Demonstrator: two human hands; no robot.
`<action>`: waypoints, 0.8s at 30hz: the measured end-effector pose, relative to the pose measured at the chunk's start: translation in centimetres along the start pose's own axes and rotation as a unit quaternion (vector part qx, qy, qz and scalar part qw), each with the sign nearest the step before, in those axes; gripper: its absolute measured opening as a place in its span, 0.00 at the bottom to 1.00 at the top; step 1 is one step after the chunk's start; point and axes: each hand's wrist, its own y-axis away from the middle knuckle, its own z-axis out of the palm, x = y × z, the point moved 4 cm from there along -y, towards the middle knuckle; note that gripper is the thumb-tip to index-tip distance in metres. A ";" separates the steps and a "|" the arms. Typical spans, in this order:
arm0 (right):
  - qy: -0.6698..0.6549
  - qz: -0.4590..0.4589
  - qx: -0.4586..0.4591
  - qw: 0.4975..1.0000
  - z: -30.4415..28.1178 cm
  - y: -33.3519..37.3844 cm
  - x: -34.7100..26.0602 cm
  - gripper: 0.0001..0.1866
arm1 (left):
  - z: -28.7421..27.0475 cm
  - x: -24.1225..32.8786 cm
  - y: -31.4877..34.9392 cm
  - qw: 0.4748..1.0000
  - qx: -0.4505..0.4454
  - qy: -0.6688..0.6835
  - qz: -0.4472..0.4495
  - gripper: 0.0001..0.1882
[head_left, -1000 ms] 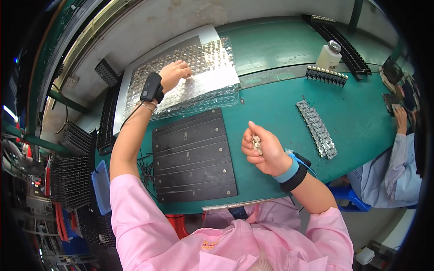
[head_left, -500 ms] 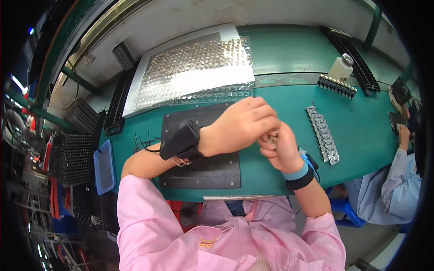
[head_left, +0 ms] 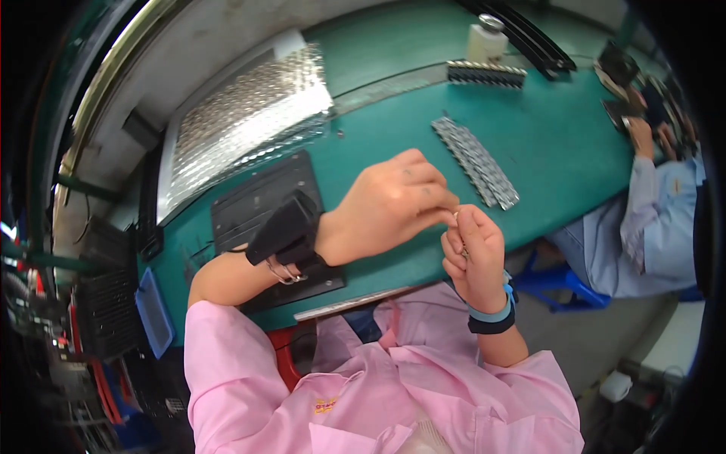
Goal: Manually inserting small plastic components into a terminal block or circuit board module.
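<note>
Far left of my hands lies a silvery sheet [head_left: 246, 121] of small parts, and nearer, under my left wrist, a black tray [head_left: 261, 200] on the green bench [head_left: 575, 144]. My left hand [head_left: 389, 204] is curled, its fingertips pinched together against my right hand [head_left: 473, 257]. Between the two sits a small metal part [head_left: 457, 217], mostly hidden; which fingers truly clamp it I cannot tell. My right hand is closed into a loose fist around it. Just beyond, to the right, lies a strip [head_left: 476, 163] of silver parts.
</note>
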 end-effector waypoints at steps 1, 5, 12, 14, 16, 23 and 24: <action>-0.032 0.006 0.018 0.999 -1.1 0.2 0.0 0.12 | 1.0 -0.6 -0.8 1.000 -0.025 0.007 -0.013 0.18; -0.060 0.013 0.071 0.996 -4.2 1.7 -0.4 0.12 | 4.0 -3.7 -4.5 1.000 -0.020 -0.021 -0.009 0.19; -0.106 0.061 0.072 0.990 -6.1 3.5 -0.1 0.13 | 10.1 -6.1 -8.1 0.981 -0.181 -0.032 0.063 0.23; -0.120 0.075 0.074 0.987 -6.5 3.7 0.0 0.14 | 10.5 -5.9 -8.5 0.972 -0.229 -0.016 0.040 0.23; -0.159 0.089 0.054 0.982 -6.7 3.7 0.2 0.13 | 10.0 -5.6 -8.5 0.974 -0.223 -0.015 0.020 0.23; -0.197 0.119 0.005 0.973 -5.5 3.2 0.8 0.12 | 5.0 -5.2 -7.3 0.987 -0.147 0.052 -0.038 0.16; -0.217 0.134 -0.007 0.967 -5.1 3.0 0.9 0.12 | 3.6 -4.9 -6.8 0.987 -0.096 0.116 -0.055 0.14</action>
